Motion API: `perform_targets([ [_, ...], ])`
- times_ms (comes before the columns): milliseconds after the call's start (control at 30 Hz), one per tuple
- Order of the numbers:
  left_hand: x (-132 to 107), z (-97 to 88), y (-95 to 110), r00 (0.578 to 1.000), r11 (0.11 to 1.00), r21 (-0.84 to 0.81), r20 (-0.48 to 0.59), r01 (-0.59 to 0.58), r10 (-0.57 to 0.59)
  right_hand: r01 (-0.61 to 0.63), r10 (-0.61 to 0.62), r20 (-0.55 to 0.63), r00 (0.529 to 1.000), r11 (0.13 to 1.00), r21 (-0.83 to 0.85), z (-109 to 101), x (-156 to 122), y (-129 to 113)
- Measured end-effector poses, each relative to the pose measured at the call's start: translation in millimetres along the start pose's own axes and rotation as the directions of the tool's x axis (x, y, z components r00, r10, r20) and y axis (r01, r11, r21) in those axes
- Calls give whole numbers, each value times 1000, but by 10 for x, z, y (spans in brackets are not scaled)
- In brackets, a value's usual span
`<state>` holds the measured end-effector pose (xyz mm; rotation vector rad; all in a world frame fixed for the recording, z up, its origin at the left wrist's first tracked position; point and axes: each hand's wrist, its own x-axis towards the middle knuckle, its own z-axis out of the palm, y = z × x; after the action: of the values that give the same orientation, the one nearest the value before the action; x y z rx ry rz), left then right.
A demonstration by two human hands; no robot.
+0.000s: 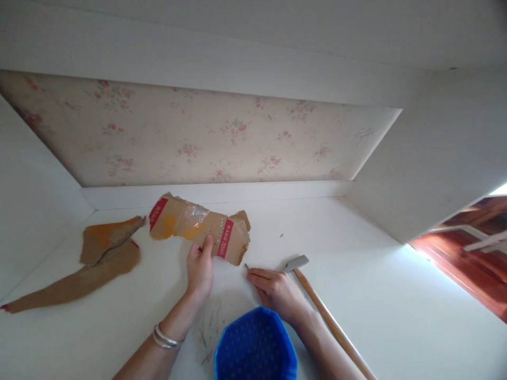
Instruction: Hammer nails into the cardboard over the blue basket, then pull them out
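Note:
My left hand [201,266], with a silver bangle at the wrist, grips a torn piece of cardboard [186,219] by its near edge, thumb on top. The cardboard carries red printed bands, yellow patches, clear tape and rows of small holes or dots. Just right of its torn end, my right hand [273,287] is closed with the fingertips pinching a small dark nail [246,266]. Behind that hand lies a hammer [297,263] with a grey head and a long wooden handle, partly hidden by the forearm. Between my arms stands a blue plastic basket [257,343] with perforations.
Torn brown cardboard scraps [106,258] lie at the left on the white surface [166,290]. Several loose nails [208,338] are scattered left of the basket, and one small dark bit [281,235] sits farther back. White panels surround a floral back panel [237,137].

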<state>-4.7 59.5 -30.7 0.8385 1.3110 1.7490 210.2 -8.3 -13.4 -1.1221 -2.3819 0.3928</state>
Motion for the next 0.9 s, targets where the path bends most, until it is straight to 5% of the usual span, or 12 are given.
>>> perform_targets([
  [200, -70, 27, 66, 976, 976, -119, 141, 180, -163, 0, 1, -21, 1000, 999, 46, 5, 18, -46],
  [333, -179, 109, 190, 933, 931, -208, 271, 299, -239, -83, 100, -170, 980, 991, 105, 17, 63, -71],
  [467, -330, 191, 293, 858, 872, -240, 413, 426, -305, -192, 262, -334, 906, 954, 229, 2, 75, -100],
  [667, -420, 196, 306, 699, 788, -196, 616, 584, -365, -234, 367, -311, 877, 890, 392, 7, 80, -102],
  [900, -395, 171, 303, 630, 728, -157, 640, 667, -440, -223, 402, -324, 856, 854, 470, 0, 75, -43],
])
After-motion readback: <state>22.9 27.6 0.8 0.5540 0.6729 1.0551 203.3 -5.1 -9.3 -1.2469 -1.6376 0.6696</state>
